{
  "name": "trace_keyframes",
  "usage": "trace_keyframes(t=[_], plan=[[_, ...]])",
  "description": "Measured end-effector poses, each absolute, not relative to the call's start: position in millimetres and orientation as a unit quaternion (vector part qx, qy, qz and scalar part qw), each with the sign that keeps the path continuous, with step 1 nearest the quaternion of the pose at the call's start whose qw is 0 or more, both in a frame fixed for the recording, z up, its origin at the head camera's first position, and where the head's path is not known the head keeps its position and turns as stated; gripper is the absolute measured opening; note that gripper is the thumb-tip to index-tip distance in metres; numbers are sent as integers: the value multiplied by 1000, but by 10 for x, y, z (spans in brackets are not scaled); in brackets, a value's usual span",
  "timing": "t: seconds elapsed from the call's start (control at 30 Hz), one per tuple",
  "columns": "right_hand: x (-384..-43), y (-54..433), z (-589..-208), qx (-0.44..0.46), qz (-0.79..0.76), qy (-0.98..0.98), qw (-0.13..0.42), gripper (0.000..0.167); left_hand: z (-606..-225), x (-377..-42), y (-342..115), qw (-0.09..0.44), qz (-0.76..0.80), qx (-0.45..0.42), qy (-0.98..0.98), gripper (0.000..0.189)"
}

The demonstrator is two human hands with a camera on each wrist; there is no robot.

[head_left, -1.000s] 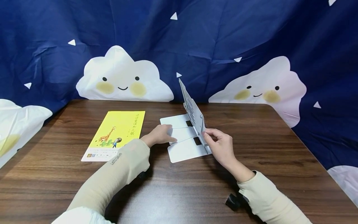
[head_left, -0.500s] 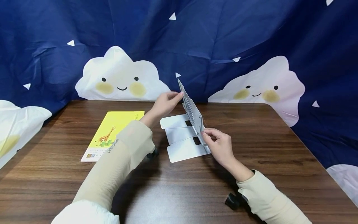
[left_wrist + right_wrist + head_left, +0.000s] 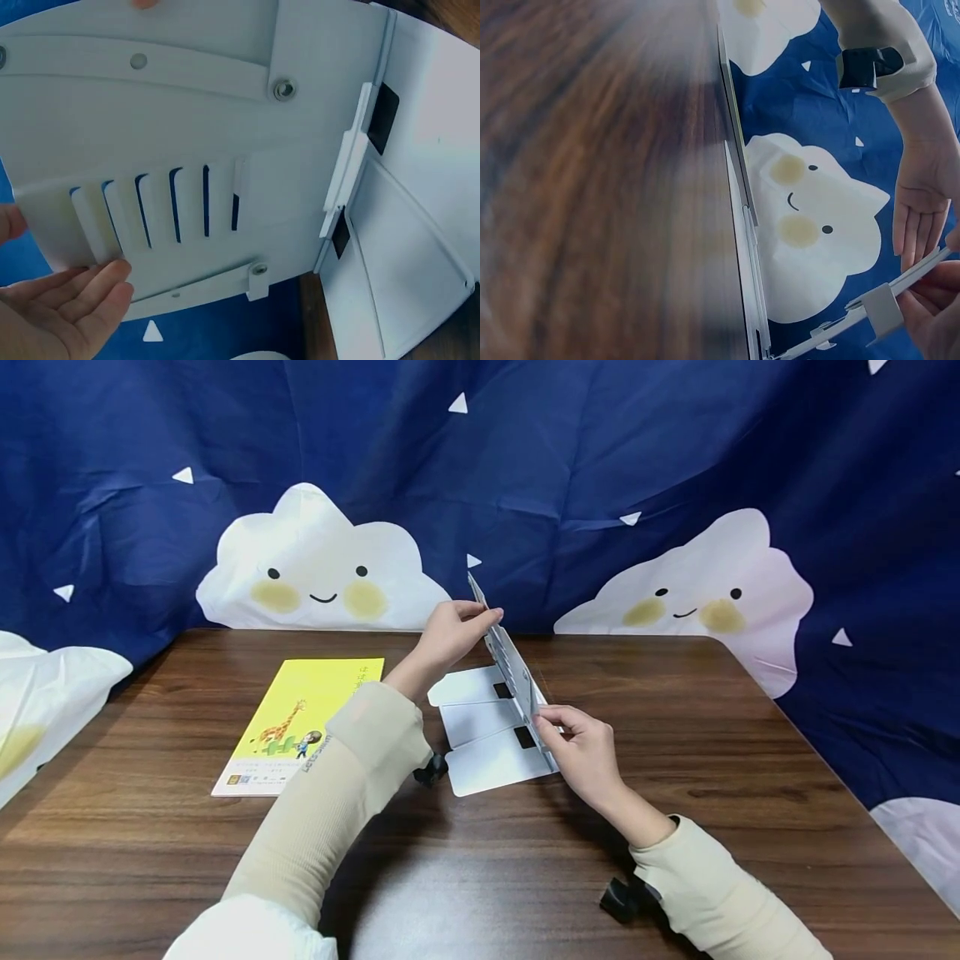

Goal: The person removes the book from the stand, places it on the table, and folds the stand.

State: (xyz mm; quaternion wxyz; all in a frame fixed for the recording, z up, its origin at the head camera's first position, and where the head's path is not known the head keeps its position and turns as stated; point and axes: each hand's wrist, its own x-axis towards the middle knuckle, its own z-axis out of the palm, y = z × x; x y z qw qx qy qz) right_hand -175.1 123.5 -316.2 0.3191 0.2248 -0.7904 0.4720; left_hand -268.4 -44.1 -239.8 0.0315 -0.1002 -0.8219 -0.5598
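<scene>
A white metal folding stand, likely a book stand, lies on the table with its flat base [image 3: 495, 764] down. Its slotted panel [image 3: 510, 660] rises from the base and leans to the left. My left hand [image 3: 450, 635] holds the panel near its top, thumb and fingers on opposite sides of the edge. Low on the near side edge, my right hand [image 3: 588, 760] pinches the panel between thumb and fingers. In the left wrist view, slots, rivets and side arms show on the panel [image 3: 285, 180], with the left hand's fingers [image 3: 105, 296] at its end.
To the left lies a yellow booklet [image 3: 300, 710] with a giraffe picture, partly covered by the left sleeve. The brown wooden table [image 3: 712, 735] ends at a dark blue curtain [image 3: 525, 460] with cloud prints behind it.
My left hand has gone from the stand's base up to the top of the panel and now grips it. The panel tips slightly further left. My right hand keeps its pinch.
</scene>
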Motion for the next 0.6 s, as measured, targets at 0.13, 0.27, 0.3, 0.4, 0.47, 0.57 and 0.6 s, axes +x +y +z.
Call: trace_keyframes(t=[0.13,0.27,0.3,0.4,0.47,0.57,0.6], plan=[[-1689,1187,-3104,232,462,-794,318,8,-2431,-2668,-460,36,-586,-93,-804,40],[-1680,1168,-3097,245,464,-795,305,9,-2452,-2632,-497,31,-622,-87,-778,38],[-1679,1165,-3101,248,465,-794,302,9,-2460,-2622,-507,30,-631,-87,-770,37],[-1715,1172,-3156,260,469,-790,298,12,-2496,-2603,-540,29,-655,-90,-750,36],[-1759,1185,-3216,266,468,-789,297,13,-2527,-2592,-565,30,-666,-90,-740,34],[-1837,1207,-3327,271,462,-792,293,16,-2576,-2577,-608,36,-684,-92,-723,29],[-1848,1211,-3349,273,457,-794,294,16,-2591,-2570,-621,39,-689,-93,-718,28]])
